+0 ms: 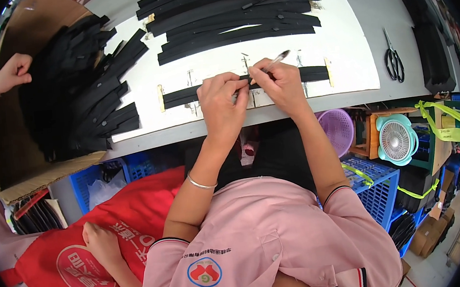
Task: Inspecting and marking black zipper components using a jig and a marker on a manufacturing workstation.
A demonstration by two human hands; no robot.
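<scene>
A black strip, seemingly fabric (180, 97), lies lengthwise across a white board (351, 49) near the table's front edge. My left hand (222, 101) is closed at the strip's middle, thumb and fingertips pinching it. Just to its right, my right hand (284, 87) grips a pen (276, 60) with a clear barrel, its dark end pointing up and to the right. The pen's tip sits by the strip close to my left fingertips, partly hidden by my fingers. Yellowish tape pieces (161, 98) and dark pen marks (191, 78) show on the board around the strip.
Stacked black strips (234, 16) cover the board's far part. More strips (78, 86) spill from a cardboard box (50, 172) at the left, beside a co-worker's hand (13, 73). Black scissors (394, 64) lie at the right. Below stand a turquoise fan (397, 139), purple basket (337, 130) and blue crate (376, 198).
</scene>
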